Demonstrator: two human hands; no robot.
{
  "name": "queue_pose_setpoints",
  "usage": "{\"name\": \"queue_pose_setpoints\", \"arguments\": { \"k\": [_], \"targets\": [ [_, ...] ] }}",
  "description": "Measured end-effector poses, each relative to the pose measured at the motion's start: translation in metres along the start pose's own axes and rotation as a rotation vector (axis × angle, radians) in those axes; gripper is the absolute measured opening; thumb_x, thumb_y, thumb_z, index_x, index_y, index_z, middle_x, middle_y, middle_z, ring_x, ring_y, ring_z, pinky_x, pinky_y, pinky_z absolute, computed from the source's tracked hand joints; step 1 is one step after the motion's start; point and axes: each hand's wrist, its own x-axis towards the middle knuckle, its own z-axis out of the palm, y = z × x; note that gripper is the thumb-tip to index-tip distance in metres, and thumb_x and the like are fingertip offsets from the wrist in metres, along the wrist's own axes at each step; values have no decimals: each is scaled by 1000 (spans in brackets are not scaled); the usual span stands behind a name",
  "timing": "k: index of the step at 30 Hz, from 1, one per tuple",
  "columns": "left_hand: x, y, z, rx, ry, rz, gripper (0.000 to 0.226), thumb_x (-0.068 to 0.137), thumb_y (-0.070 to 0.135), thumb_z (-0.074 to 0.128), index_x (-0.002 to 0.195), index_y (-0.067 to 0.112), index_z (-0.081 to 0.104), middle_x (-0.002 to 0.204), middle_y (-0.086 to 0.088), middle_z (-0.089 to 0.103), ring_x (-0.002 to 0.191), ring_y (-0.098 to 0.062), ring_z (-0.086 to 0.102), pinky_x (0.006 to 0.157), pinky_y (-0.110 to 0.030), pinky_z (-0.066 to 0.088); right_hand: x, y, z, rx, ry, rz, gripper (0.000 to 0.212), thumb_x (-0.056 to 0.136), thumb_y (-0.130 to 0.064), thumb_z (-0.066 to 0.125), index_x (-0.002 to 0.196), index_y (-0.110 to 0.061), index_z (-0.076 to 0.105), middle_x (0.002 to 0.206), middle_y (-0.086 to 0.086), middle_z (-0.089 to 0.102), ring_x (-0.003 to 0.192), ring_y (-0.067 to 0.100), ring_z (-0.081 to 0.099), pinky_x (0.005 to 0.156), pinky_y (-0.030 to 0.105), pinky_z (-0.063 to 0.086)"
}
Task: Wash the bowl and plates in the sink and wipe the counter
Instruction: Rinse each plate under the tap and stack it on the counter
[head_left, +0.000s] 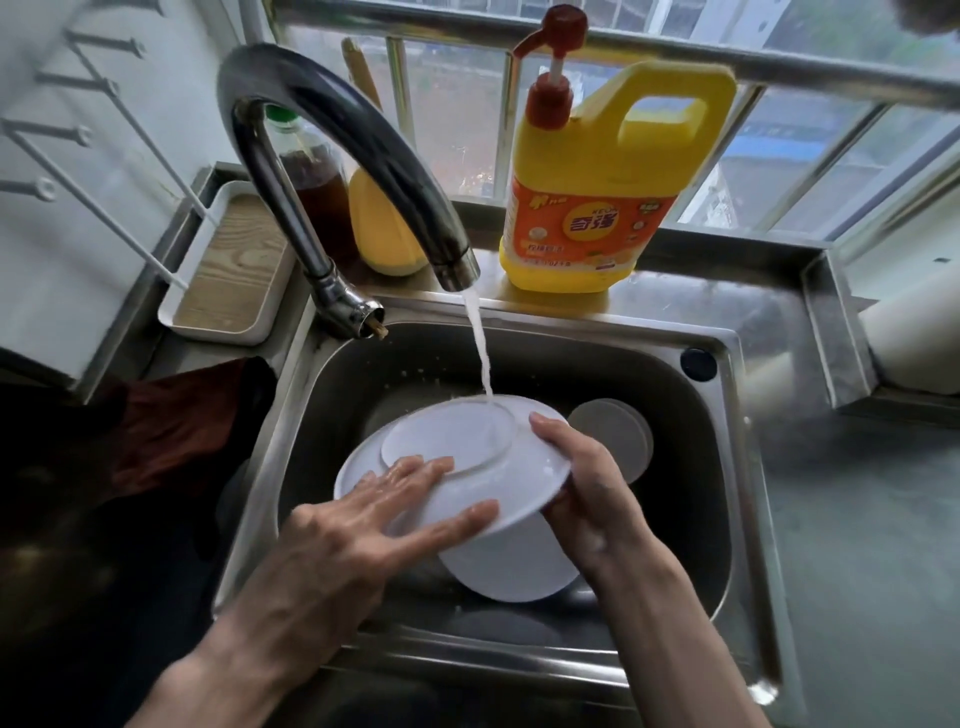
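A white plate (524, 470) is held upside down over the steel sink (727, 467), its foot ring under the running water from the curved faucet (332, 135). My right hand (587, 478) grips the plate's right rim. My left hand (363, 519) lies flat on the plate's underside with straight, wet fingers. A second white plate (511, 566) lies below in the basin. A round grey dish (618, 436) sits at the basin's back right.
A yellow dish-soap jug (597, 171) with a red pump stands on the ledge behind the sink. Left of it are a brown-liquid bottle (317, 182) and a white tray (228, 270). A dark red cloth (171, 431) lies left of the sink. Grey counter (857, 519) extends right.
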Motion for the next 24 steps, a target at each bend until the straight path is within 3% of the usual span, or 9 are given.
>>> {"name": "queue_pose_setpoints", "arguments": {
  "k": [3,5,8,10,13,16,18,20,24],
  "targets": [
    [-3,-3,9,-62,-128,-20,108,72,2,85,158,42,33,157,-6,46,139,-26,51,95,-47,59,-2,1,-9,-9,90,8,34,96,-15,70,121,8,68,109,24,76,93,34,75,81,42,65],
    [-2,-3,13,-157,-172,-85,86,84,34,77,157,44,33,160,4,42,149,-20,38,106,-49,51,-3,3,-15,-11,88,0,32,97,-15,69,120,6,69,109,22,76,94,33,76,75,39,64],
    [1,-1,16,-503,-159,-422,70,87,77,54,151,61,29,166,28,18,157,-2,6,119,-56,20,-6,4,-26,-32,61,-19,34,96,-19,69,123,2,68,113,21,76,100,35,76,76,38,64],
    [4,-2,20,-758,-55,-680,73,89,71,60,151,66,22,166,34,5,153,6,7,117,-45,28,-9,3,-31,-54,39,-43,35,95,-23,70,124,-2,70,115,20,75,104,36,75,78,40,64],
    [17,-2,23,-1134,108,-1038,98,81,42,79,156,58,18,162,19,31,130,-5,52,86,-22,59,-14,3,-36,-63,20,-103,35,95,-25,69,123,-4,72,115,19,76,102,34,75,77,38,64],
    [28,-4,27,-1512,213,-1291,96,76,29,82,157,40,32,140,-5,61,111,-25,69,82,-37,61,-16,1,-44,-87,33,-134,33,96,-27,67,121,-6,73,114,18,76,103,34,75,81,40,64],
    [34,-6,30,-1619,153,-1313,72,82,25,79,148,23,50,126,-8,72,107,-29,73,79,-40,63,-17,1,-48,-99,48,-149,33,98,-28,66,123,-7,72,116,19,76,106,36,74,87,43,64],
    [40,-2,34,-1715,94,-1300,51,89,23,74,138,19,60,121,-10,74,106,-31,73,76,-39,65,-16,1,-52,-107,87,-169,33,98,-28,66,123,-7,72,115,19,76,106,37,74,87,43,63],
    [54,7,47,-1822,127,-1288,42,93,19,69,135,18,63,122,-13,74,105,-31,73,78,-39,65,-15,0,-62,-145,205,-251,32,98,-32,68,120,-10,73,109,16,78,99,34,76,84,43,63]
  ]
}}
